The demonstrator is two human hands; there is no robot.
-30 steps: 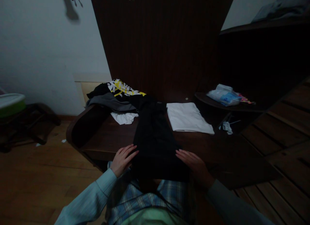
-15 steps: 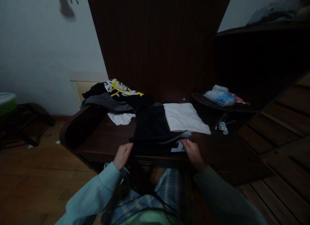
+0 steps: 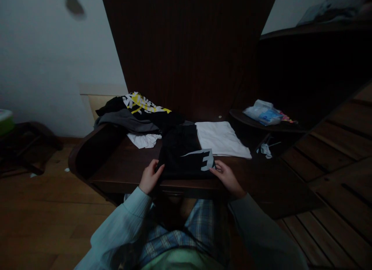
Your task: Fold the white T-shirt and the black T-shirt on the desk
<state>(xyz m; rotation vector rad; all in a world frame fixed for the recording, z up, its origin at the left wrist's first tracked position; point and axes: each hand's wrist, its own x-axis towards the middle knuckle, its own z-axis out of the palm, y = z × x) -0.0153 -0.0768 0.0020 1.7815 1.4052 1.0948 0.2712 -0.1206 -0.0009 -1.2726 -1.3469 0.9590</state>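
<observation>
A black garment (image 3: pixel 184 155) with a white printed mark lies folded on the dark wooden table (image 3: pixel 124 165) in front of me. My left hand (image 3: pixel 149 177) pinches its near left corner, fingers closed on the cloth. On the other side my right hand (image 3: pixel 228 177) holds the near right corner beside the white mark. A folded white cloth (image 3: pixel 221 138) lies just beyond to the right.
A heap of clothes, black, grey and yellow-patterned (image 3: pixel 136 111), is piled at the table's back left, with a crumpled white piece (image 3: pixel 143 139) below it. A plastic packet (image 3: pixel 263 112) rests on a small side shelf at right. A dark wardrobe stands behind; wooden floor all round.
The black garment hung over the near table edge under my flat hands; both hands gripped its lower end and folded it up onto the table, exposing the white mark.
</observation>
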